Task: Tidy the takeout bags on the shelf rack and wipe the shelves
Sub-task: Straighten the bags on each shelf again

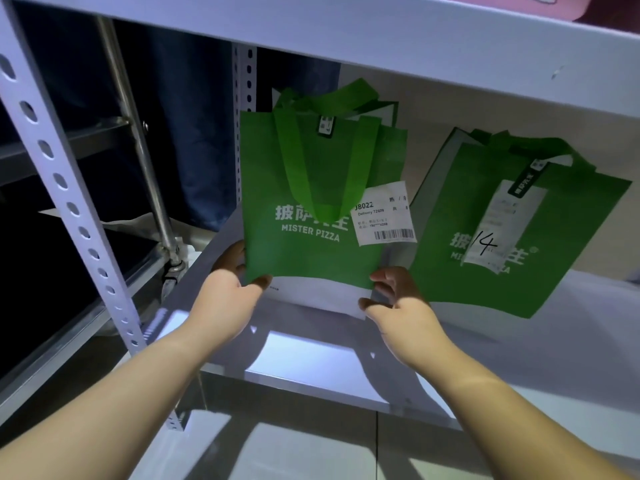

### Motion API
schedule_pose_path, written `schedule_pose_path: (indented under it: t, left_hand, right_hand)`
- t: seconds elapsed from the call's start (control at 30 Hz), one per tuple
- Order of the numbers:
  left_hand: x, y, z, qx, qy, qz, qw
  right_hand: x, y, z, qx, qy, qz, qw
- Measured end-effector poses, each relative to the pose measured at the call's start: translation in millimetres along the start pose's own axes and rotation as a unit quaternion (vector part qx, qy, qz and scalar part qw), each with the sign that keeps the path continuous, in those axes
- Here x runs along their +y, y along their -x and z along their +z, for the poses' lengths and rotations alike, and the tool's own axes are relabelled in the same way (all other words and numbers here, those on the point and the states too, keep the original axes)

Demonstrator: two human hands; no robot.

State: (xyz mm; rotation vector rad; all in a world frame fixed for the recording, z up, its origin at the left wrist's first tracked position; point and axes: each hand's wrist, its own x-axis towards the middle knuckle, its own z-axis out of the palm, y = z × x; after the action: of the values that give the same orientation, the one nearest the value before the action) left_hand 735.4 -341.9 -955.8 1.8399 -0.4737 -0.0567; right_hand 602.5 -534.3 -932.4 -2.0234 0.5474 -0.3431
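You have a green bag point(311, 188) held by its two bottom corners. Your left hand point(225, 292) grips the lower left corner, thumb on the printed front and fingers behind. Your right hand point(398, 299) pinches the lower right corner at the white bottom band, fingers curled. The bag looks flat, and you cannot tell what is inside it. A white label point(384, 213) with a barcode is stuck to the right side of its front.

The bag stands upright with its long axis running up and down, mouth at the top and the "MISTER PIZZA" side facing you. Its green handles point(325, 161) flop down over the front. It sits over the left part of the shelf point(311, 362), close to the left edge.

A second bag point(540, 258) of the same kind stands just beside it toward the right edge of the shelf, tilted, with its printed face also toward you. A paper slip point(498, 223) marked "14" hangs down its front, and its contents are hidden too.

The shelf is pale and smooth, with light patches across its front edge. A white post point(52, 161) with holes rises at the front left corner, and another shelf board point(346, 39) runs overhead. Beyond the left edge you see a metal rack point(138, 133) and a dark curtain point(197, 133)
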Motion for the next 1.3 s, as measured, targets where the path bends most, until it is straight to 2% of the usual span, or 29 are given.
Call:
schedule_pose_path:
  t: [0.2, 0.27, 0.43, 0.67, 0.8, 0.87, 0.93, 1.03, 1.13, 1.3]
  left_hand:
    - [3.4, 15.4, 10.3, 0.056, -0.097, -0.016, 0.994]
    - [5.5, 23.5, 16.7, 0.044, -0.094, -0.034, 0.994]
    - [27.2, 37.2, 48.6, -0.025, -0.102, -0.003, 0.994]
    - [68.5, 46.2, 113.2, -0.153, -0.085, 0.073, 0.982]
    - [82.6, 35.8, 150.0, -0.184, -0.104, 0.048, 0.976]
    - [89.4, 26.5, 165.5, -0.172, -0.100, 0.032, 0.979]
    - [94.8, 18.5, 176.6, -0.162, -0.090, 0.018, 0.983]
    - [97.6, 12.6, 184.2, -0.168, -0.080, 0.002, 0.983]
    - [96.9, 12.8, 188.3, -0.186, -0.036, 0.004, 0.982]
    - [95.6, 23.0, 187.2, -0.182, 0.008, -0.001, 0.983]
  right_hand:
    - [-0.6, 3.7, -11.1, 0.006, -0.012, -0.016, 1.000]
    - [1.7, 9.2, -19.6, 0.016, -0.007, -0.028, 0.999]
    - [19.1, 24.3, -54.2, 0.048, 0.003, -0.041, 0.998]
    - [59.4, 28.7, -115.3, 0.203, 0.032, -0.013, 0.979]
    - [72.3, 20.8, -142.7, 0.315, 0.019, -0.005, 0.949]
    - [76.4, 13.5, -154.3, 0.349, 0.047, 0.030, 0.935]
    - [78.9, 6.2, -163.2, 0.341, 0.087, 0.089, 0.932]
    - [76.6, 1.2, -167.5, 0.247, 0.077, 0.138, 0.956]
    - [73.2, 3.2, -164.4, 0.181, 0.049, 0.122, 0.975]
    - [76.4, 8.5, -165.3, 0.177, -0.022, 0.101, 0.979]
